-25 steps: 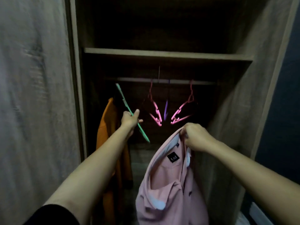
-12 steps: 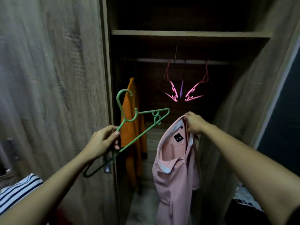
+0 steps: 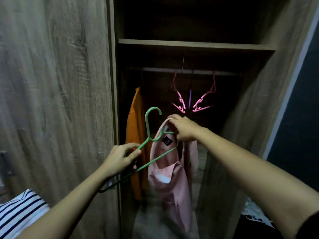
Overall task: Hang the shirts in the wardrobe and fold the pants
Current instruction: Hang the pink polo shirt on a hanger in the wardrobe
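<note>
green plastic: a green hanger [image 3: 147, 126] is held in front of the open wardrobe [image 3: 250, 118], hook uppermost and tilted to the left. its left sloping arm is pinched between thumb and curled fingers of the left hand [image 3: 120, 157]; the hanger's far left end is lost in shadow below that wrist. its right arm and lower bar are laid across the collar opening of the pink shirt [image 3: 172, 183]; the tip of the right arm is hidden behind the right hand [image 3: 184, 128], so it cannot be told whether it is inside the collar.

pink shirt: gripped at the top of the collar by the right hand, fingers closed over the fabric. it is held in the air in the middle of the wardrobe opening, below the rail [image 3: 158, 69] and not on it. a black label [image 3: 167, 140] is seen inside the neck. the body of the shirt is hung down loosely toward the wardrobe floor.

rail: an orange garment [image 3: 136, 135] is hung at its left end, just beside the pink shirt. two empty pink hangers [image 3: 179, 100] and a purple hanger [image 3: 190, 98] between them are hung near its middle, above the right hand. a shelf [image 3: 189, 43] is fixed above the rail.

left of the opening, a wood-grain door panel [image 3: 51, 100] is seen. a striped cloth [image 3: 19, 209] is noted at the lower left corner of the view; some pale fabric [image 3: 255, 214] at the lower right, too dim to identify.
</note>
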### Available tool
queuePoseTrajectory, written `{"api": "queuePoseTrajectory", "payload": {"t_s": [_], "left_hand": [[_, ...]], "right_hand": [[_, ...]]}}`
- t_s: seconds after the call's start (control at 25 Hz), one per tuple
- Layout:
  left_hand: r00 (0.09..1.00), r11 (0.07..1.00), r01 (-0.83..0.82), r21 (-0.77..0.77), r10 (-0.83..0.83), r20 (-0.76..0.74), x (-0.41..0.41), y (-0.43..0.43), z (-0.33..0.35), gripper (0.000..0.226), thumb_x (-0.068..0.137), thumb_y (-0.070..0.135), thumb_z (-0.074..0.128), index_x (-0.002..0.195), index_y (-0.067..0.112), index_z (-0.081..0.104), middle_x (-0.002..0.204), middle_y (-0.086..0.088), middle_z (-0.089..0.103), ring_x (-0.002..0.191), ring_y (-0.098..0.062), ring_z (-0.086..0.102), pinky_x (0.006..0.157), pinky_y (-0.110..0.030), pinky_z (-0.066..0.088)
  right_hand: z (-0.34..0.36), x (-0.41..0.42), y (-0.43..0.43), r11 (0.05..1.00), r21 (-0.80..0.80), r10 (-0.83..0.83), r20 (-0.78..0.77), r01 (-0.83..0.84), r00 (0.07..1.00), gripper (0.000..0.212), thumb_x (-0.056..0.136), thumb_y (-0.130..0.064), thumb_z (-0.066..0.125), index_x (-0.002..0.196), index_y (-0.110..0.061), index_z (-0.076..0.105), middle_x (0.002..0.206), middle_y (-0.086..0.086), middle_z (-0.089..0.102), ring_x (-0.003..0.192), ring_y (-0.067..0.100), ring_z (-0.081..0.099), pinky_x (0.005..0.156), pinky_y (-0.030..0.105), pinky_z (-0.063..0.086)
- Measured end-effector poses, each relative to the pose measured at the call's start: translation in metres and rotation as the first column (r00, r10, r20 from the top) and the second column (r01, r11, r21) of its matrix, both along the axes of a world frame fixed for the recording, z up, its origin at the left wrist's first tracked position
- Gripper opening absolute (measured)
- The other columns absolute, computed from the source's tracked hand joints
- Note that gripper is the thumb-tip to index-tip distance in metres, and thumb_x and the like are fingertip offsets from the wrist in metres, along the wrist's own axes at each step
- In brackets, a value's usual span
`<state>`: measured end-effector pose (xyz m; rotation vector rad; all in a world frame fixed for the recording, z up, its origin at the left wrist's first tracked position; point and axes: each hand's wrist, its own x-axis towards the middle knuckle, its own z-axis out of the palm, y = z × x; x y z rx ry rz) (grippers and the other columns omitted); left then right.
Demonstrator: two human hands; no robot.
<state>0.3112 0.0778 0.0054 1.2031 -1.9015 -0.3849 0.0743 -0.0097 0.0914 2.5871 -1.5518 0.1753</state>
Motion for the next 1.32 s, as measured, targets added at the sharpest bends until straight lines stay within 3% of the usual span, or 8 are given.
{"api": "queuePoseTrajectory", "payload": {"t_s": [0.16,0.32,0.44,0.6,0.8,1.04,1.2,1.32], "left_hand": [[0.988,0.969,-0.123,-0.216,0.099,-0.116,-0.014,-0.016,-0.010,0.026,0.086,0.037,0.055,0.098,0.020,0.070,0.067,0.024,0.067,0.067,0.013,0.063,0.064,-0.010,0.044],[0.971,0.921,-0.156,-0.356,0.076,-0.228,-0.002,-0.020,0.004,0.039,0.082,0.043,0.052,0.097,0.013,0.072,0.075,0.038,0.064,0.068,0.015,0.062,0.064,-0.008,0.046],[0.949,0.852,-0.293,-0.434,0.206,-0.238,0.000,-0.025,0.025,0.043,0.083,0.045,0.052,0.103,0.012,0.071,0.094,0.019,0.070,0.088,-0.007,0.067,0.077,-0.020,0.046],[0.784,0.542,-0.572,-0.615,0.581,-0.218,-0.024,-0.021,-0.003,0.027,0.080,0.029,0.059,0.107,0.025,0.060,0.122,-0.007,0.042,0.108,-0.029,0.042,0.089,-0.043,0.034],[0.763,0.740,-0.611,-0.283,0.645,0.039,-0.045,-0.029,-0.067,0.038,0.066,0.025,0.068,0.100,0.040,0.065,0.148,0.001,0.018,0.114,-0.029,0.028,0.087,-0.059,0.035],[0.763,0.697,-0.582,-0.419,0.646,0.016,-0.046,-0.035,-0.073,0.043,0.072,0.031,0.073,0.112,0.038,0.062,0.143,-0.012,0.023,0.118,-0.037,0.029,0.088,-0.061,0.038],[0.887,0.868,-0.427,-0.253,0.456,0.067,-0.032,-0.046,-0.074,0.035,0.075,0.033,0.051,0.104,0.029,0.069,0.110,-0.012,0.055,0.100,-0.035,0.054,0.077,-0.038,0.047],[0.989,0.982,-0.149,0.118,0.148,0.018,-0.008,-0.059,-0.063,0.019,0.078,0.017,0.064,0.089,0.026,0.075,0.090,0.006,0.071,0.082,-0.002,0.063,0.070,-0.010,0.045]], "right_hand": [[0.022,0.018,0.021,0.936,-0.038,0.351,0.145,-0.349,0.925,0.056,0.072,-0.022,0.064,0.126,-0.021,0.050,0.130,-0.002,0.054,0.111,0.021,0.054,0.095,0.035,0.045],[0.048,-0.009,0.019,0.916,-0.347,0.253,0.116,-0.200,0.961,0.043,0.084,-0.060,0.031,0.105,-0.034,0.058,0.102,-0.008,0.068,0.103,0.019,0.058,0.082,0.036,0.039],[0.060,-0.013,0.015,0.901,-0.390,0.197,-0.028,-0.192,0.980,0.039,0.092,-0.057,0.035,0.085,-0.024,0.056,0.081,0.000,0.064,0.090,0.027,0.062,0.064,0.030,0.033],[0.057,-0.015,0.014,0.890,-0.430,0.221,0.116,-0.151,0.968,0.036,0.091,-0.053,0.042,0.074,-0.022,0.048,0.066,-0.006,0.050,0.082,0.029,0.062,0.061,0.031,0.035],[0.057,-0.035,0.015,0.874,-0.475,0.206,0.166,-0.105,0.964,0.038,0.092,-0.051,0.043,0.079,-0.017,0.052,0.070,-0.002,0.056,0.081,0.030,0.062,0.059,0.032,0.035],[0.046,-0.068,0.022,0.875,-0.485,0.165,0.276,-0.011,0.947,0.037,0.084,-0.059,0.033,0.072,-0.025,0.043,0.067,-0.009,0.049,0.079,0.028,0.061,0.060,0.030,0.031],[0.038,-0.100,0.026,0.865,-0.501,0.139,0.303,0.034,0.943,0.055,0.078,-0.068,0.027,0.080,-0.020,0.054,0.068,-0.008,0.052,0.078,0.026,0.061,0.060,0.029,0.032],[0.026,-0.109,0.031,0.891,-0.454,0.080,0.201,0.020,0.976,0.044,0.087,-0.060,0.041,0.080,-0.020,0.055,0.078,0.000,0.063,0.082,0.027,0.063,0.060,0.030,0.033]]}}
